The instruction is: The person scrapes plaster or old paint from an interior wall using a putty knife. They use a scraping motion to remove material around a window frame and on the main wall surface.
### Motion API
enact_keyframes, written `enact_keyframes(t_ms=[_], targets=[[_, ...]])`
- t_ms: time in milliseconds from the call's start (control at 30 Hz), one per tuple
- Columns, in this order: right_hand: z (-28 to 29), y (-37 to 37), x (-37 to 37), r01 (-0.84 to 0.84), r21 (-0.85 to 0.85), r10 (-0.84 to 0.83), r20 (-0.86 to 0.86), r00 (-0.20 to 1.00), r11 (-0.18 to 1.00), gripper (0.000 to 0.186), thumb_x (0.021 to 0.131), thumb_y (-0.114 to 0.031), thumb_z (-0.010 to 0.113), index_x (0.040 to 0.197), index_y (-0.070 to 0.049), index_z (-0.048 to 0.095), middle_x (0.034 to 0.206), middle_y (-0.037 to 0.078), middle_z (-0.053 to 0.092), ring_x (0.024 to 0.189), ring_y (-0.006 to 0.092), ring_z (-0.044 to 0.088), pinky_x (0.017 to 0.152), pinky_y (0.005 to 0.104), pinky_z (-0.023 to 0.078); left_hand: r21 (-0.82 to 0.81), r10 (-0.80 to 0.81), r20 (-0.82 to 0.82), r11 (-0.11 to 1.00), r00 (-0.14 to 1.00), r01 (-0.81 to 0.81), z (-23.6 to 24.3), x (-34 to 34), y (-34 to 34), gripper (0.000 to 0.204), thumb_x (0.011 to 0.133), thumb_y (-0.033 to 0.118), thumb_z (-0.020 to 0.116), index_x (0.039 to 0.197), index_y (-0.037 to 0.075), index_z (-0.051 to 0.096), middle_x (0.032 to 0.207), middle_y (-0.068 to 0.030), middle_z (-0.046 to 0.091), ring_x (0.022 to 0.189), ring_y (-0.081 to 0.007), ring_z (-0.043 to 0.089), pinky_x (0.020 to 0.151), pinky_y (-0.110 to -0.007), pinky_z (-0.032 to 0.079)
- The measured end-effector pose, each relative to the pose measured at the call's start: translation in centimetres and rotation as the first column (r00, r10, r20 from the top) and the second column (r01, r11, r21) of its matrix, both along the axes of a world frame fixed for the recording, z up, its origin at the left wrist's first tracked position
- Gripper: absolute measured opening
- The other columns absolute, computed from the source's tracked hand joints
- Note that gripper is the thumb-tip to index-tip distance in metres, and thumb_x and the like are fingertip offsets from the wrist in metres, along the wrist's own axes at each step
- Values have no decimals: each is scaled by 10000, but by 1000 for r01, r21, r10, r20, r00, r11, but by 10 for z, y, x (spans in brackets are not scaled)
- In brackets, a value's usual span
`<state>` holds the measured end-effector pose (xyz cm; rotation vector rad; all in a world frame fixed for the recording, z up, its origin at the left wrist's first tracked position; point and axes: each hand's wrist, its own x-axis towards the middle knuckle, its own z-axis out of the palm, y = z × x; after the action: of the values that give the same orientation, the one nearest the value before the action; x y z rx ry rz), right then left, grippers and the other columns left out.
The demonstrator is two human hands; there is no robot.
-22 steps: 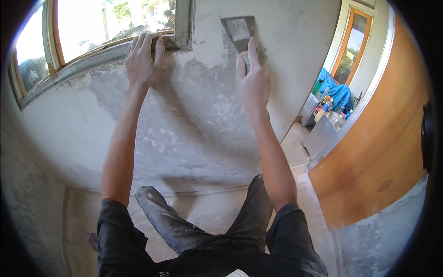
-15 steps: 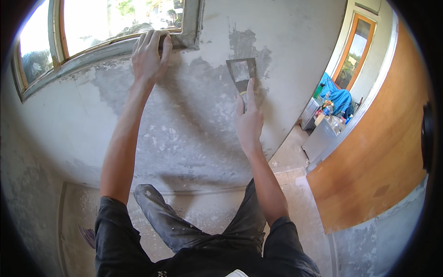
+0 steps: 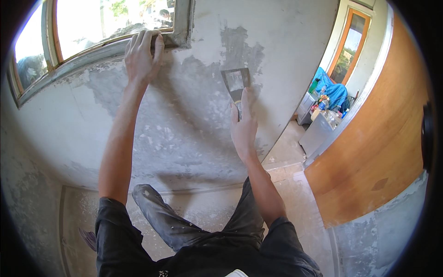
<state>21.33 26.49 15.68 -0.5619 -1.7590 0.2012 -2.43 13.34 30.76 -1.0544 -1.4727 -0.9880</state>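
Observation:
Up against the wall (image 3: pixel 194 120), my right hand (image 3: pixel 244 131) grips a putty knife (image 3: pixel 236 83) by its handle, index finger stretched along it toward the blade. The wide blade points upward, at the lower part of a dark grey patch (image 3: pixel 234 44); whether its edge touches the wall is hard to tell. My left hand (image 3: pixel 142 60) is hooked over the lower edge of the window frame (image 3: pixel 182 41), near its right corner, fingers on top and thumb to the side. Its fingertips are partly hidden, and a dark spot shows between thumb and fingers.
At right, beyond the wall's edge, is a doorway with a brown wooden panel (image 3: pixel 369 152). Through it stand a grey container (image 3: pixel 318 134), bottles and a blue sheet (image 3: pixel 334 92). My legs straddle the dusty floor (image 3: pixel 207 207); a striped item (image 3: pixel 87 238) lies lower left.
My right hand has drawn the putty knife a little down the wall. My left hand keeps its place on the window frame, while the whole view has shifted slightly.

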Motion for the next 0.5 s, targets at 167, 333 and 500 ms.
enact_keyframes(t_ms=[167, 333, 500], targets=[[83, -12, -18, 73, -93, -60, 130, 990, 993, 560, 968, -268, 560, 1478, -128, 376, 774, 196, 660, 680, 332, 660, 612, 437, 507, -12, 13, -6, 1000, 1000, -13, -2, -1, 1, 241, 975, 297, 508, 1066, 108, 628, 1013, -83, 625, 1012, -290, 571, 898, -404, 430], [97, -18, -22, 75, -45, -67, 152, 986, 996, 555, 962, -267, 574, 1465, -115, 396, 768, 179, 663, 701, 306, 667, 624, 431, 504, -2, -11, -10, 1000, 1000, 11, -4, -6, -3, 236, 972, 292, 511, 1052, 102, 625, 993, -83, 622, 993, -288, 573, 894, -405, 431], [8, -13, -12, 60, 70, -61, 22, 998, 996, 576, 955, -259, 590, 1476, -126, 383, 737, 164, 648, 647, 301, 641, 617, 420, 497, 9, -19, -10, 1000, 1000, 19, 3, 0, -3, 226, 954, 283, 514, 1009, 93, 623, 981, -71, 627, 987, -266, 576, 913, -400, 432]])
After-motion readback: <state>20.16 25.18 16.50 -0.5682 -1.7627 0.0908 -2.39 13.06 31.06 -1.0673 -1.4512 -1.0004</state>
